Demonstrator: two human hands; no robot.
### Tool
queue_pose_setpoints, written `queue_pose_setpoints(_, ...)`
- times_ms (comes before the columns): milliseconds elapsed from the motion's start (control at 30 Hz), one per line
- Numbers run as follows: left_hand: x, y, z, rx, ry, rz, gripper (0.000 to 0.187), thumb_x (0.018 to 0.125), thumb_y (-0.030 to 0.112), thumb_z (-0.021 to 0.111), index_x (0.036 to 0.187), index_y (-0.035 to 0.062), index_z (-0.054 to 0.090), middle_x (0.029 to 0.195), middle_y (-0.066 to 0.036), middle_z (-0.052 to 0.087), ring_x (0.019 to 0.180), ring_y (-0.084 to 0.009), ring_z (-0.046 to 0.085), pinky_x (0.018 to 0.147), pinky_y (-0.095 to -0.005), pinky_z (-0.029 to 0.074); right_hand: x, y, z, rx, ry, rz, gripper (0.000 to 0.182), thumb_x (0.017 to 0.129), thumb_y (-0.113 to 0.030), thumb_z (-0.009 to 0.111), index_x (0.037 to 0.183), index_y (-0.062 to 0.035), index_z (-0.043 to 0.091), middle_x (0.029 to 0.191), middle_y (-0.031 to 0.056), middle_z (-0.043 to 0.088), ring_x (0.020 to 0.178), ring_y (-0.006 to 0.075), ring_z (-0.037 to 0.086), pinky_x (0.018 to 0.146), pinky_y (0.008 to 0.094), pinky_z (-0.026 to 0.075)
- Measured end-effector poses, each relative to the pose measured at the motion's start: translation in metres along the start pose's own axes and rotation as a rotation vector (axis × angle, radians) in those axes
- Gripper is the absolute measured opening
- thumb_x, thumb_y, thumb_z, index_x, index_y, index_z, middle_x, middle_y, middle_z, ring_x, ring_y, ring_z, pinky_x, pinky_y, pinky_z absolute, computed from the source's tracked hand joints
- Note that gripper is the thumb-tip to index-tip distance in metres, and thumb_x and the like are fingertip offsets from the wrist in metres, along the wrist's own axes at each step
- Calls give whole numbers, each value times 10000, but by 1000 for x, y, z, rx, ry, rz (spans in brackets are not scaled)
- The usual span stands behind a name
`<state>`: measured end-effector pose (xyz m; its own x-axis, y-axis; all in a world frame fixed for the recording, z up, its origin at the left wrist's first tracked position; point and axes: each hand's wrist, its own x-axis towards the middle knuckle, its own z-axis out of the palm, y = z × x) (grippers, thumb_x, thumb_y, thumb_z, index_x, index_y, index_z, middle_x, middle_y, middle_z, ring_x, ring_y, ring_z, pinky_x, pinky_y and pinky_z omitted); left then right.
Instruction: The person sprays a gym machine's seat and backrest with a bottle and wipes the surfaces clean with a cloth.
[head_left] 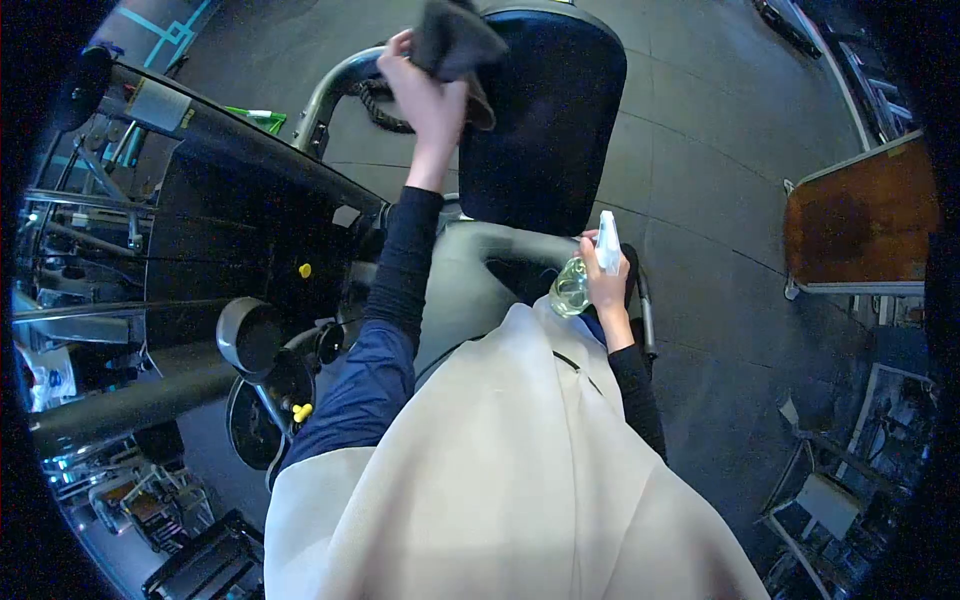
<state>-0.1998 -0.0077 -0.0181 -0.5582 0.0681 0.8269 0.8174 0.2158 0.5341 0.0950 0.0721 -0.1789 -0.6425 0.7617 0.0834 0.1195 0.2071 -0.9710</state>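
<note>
My left hand (428, 100) is raised at the top left of the black padded backrest (545, 120), closed on a dark grey cloth (455, 40) that hangs partly over the pad's edge. Lower down on the right, my right hand (607, 285) grips a clear spray bottle (571, 288) with pale yellowish liquid and a white trigger head. It is held upright just below the backrest, over the grey frame (500, 245) of the exercise machine. A curved metal tube (335, 90) runs beside my left hand.
The machine's dark housing with a yellow knob (305, 270) and a round-ended lever (248, 335) stands at left. A brown-topped wheeled platform (855, 220) is at right on the dark tiled floor (710, 180). More gym equipment (830, 500) lines the lower right.
</note>
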Motion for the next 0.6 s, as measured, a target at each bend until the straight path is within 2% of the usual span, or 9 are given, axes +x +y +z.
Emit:
queue_pose_setpoints(67, -8, 5, 22, 53, -115, 77, 666, 591, 16, 733, 1210, 34, 486, 1097, -140, 496, 1045, -314, 506, 938, -371, 415, 0, -3, 0, -17, 0, -7, 223, 885, -196, 659, 1007, -11, 641, 762, 85, 667, 713, 141, 648, 678, 289, 502)
queue_pose_setpoints(133, -32, 8, 39, 269, -340, 119, 705, 515, 36, 748, 1181, 155, 546, 1082, -112, 510, 1019, -340, 502, 880, -401, 432, 0, -5, -1, -27, -2, -3, 218, 885, -192, 657, 1007, -11, 641, 759, 84, 664, 715, 142, 647, 682, 288, 501)
queue_pose_setpoints(200, -59, 0, 44, 221, -282, 322, 709, 469, 68, 774, 1133, 232, 589, 1080, -92, 525, 988, -327, 513, 814, -417, 432, 0, -4, 0, -25, 3, -8, 214, 885, -188, 656, 1005, -11, 641, 757, 82, 661, 717, 142, 646, 685, 287, 500)
queue_pose_setpoints(267, -84, -18, 47, 208, -263, 465, 610, 495, 133, 762, 1084, 216, 623, 1051, -95, 547, 948, -312, 520, 765, -423, 415, 1, 1, 1, -13, 21, -22, 210, 884, -184, 655, 1001, -10, 641, 755, 80, 660, 719, 141, 645, 687, 286, 499)
queue_pose_setpoints(333, -108, -30, 41, 198, -266, 467, 583, 514, 168, 753, 1081, 205, 621, 1032, -98, 550, 946, -309, 518, 759, -426, 410, 1, 2, 0, 1, 28, -18, 208, 886, -184, 653, 999, -10, 641, 757, 77, 662, 720, 136, 644, 686, 287, 499)
queue_pose_setpoints(433, -150, -44, 14, 242, -427, 345, 626, 495, 183, 768, 1100, 173, 607, 1052, -113, 538, 957, -334, 510, 778, -446, 416, -2, -1, 1, 57, 39, 7, 205, 889, -185, 650, 996, -10, 643, 757, 72, 664, 717, 130, 641, 681, 283, 497)
queue_pose_setpoints(500, -191, -56, 0, 205, -458, 182, 716, 457, 54, 756, 1143, 135, 570, 1088, -139, 512, 984, -358, 489, 819, -469, 420, 0, -1, 1, 74, 40, 15, 204, 892, -186, 648, 995, -10, 643, 757, 68, 665, 714, 125, 640, 676, 279, 497)
queue_pose_setpoints(567, -238, -60, -15, 254, -507, -113, 746, 478, 9, 731, 1186, 86, 511, 1145, -170, 477, 1057, -397, 464, 899, -465, 405, 0, 5, 1, 60, 30, 14, 205, 894, -188, 647, 997, -10, 641, 756, 63, 666, 710, 121, 638, 671, 276, 497)
queue_pose_setpoints(600, -256, -57, -18, 263, -454, -209, 674, 561, 9, 686, 1201, 74, 483, 1108, -180, 458, 1062, -416, 450, 922, -469, 385, 0, 3, 1, 69, 24, 13, 206, 894, -187, 647, 999, -10, 641, 756, 63, 667, 709, 118, 637, 671, 274, 497)
